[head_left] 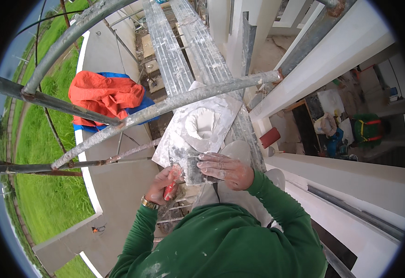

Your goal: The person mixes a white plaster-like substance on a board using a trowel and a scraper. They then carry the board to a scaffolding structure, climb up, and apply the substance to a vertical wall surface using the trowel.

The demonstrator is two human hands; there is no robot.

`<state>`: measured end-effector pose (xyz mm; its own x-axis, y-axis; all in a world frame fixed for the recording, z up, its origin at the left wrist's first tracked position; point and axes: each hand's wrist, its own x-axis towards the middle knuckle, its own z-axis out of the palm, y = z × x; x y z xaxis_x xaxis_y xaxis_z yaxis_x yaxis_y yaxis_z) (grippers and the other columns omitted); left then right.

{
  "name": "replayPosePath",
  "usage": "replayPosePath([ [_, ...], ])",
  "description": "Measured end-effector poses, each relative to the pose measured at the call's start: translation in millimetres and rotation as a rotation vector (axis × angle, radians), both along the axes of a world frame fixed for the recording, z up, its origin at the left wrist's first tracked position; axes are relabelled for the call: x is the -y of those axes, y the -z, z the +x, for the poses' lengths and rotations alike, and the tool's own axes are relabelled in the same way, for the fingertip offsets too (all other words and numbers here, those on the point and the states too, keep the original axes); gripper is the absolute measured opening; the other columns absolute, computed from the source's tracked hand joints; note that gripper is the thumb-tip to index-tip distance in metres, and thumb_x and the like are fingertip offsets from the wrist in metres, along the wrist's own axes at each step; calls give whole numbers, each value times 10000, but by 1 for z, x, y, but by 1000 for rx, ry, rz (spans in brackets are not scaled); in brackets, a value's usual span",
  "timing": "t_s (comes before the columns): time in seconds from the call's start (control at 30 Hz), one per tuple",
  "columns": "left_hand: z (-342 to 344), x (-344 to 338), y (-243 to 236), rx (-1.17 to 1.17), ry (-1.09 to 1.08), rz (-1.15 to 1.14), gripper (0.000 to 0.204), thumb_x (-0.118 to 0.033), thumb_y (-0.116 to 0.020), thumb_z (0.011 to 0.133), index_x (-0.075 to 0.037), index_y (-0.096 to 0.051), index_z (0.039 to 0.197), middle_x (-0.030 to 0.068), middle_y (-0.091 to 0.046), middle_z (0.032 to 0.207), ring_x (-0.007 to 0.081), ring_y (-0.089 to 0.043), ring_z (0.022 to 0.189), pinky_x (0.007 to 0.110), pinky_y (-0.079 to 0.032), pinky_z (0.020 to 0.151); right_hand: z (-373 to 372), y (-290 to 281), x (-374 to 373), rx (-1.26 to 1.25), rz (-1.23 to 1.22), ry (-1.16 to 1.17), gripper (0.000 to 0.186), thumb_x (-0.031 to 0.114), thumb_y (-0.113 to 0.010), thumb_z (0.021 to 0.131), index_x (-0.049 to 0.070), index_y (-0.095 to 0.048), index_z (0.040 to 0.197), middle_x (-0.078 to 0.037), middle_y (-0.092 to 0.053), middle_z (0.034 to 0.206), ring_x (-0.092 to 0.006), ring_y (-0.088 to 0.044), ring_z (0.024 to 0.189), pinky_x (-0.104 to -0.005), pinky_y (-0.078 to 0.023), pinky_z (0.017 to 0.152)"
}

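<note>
My left hand (161,185) is closed around the red handle (173,182) of a trowel. Its grey blade (193,169), smeared with white, lies in front of my body. My right hand (228,170), dusted white, rests on the blade's right part with its fingers stretched out side by side. Just beyond both hands is a pale square board (170,147) on the planks. A ring-shaped mound of white plaster-like material (201,123) sits on it. What lies under my right palm is hidden.
Scaffold pipes (174,103) cross close over the board. Metal planks (167,51) run away ahead. Orange and blue cloth (101,95) hangs over the wall at left. White beams (323,69) stand right; a person in green (368,130) is lower down there.
</note>
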<state>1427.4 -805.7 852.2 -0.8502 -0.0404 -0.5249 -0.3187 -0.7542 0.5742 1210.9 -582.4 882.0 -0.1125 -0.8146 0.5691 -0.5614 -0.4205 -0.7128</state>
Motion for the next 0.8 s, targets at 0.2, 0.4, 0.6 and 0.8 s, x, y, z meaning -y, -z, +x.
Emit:
replayPosePath([
  [0.2, -4, 9, -18, 21, 147, -38, 382, -235, -625, 947, 3, -525, 1229, 127, -654, 975, 125, -488, 444, 237, -369, 390, -11, 37, 9, -85, -5, 127, 509, -74, -534, 784, -16, -542, 1289, -180, -553, 1355, -384, -480, 1317, -492, -405, 1104],
  [0.4, 17, 7, 15, 2, -21, -69, 387, -295, -638, 946, -24, -539, 1203, 125, -663, 1004, 131, -520, 483, 240, -379, 411, -39, 191, 41, -84, 406, 360, 471, -35, -500, 831, -22, -525, 1302, -180, -546, 1361, -345, -480, 1313, -446, -375, 1126],
  [0.6, 34, 2, 22, 32, -53, -29, 388, -313, -626, 948, -65, -516, 1226, 102, -655, 945, 166, -525, 482, 281, -383, 442, -120, 336, 96, -319, 940, 598, 390, 126, -422, 946, 7, -538, 1298, -181, -525, 1392, -351, -482, 1312, -436, -372, 1114],
  [0.8, 25, -12, 26, 137, -65, 30, 341, -353, -578, 973, -128, -494, 1216, 65, -568, 719, 181, -489, 492, 304, -345, 457, -128, 392, 153, -368, 1202, 693, 355, 238, -474, 930, 96, -668, 1192, -130, -637, 1267, -311, -587, 1199, -488, -421, 1015],
])
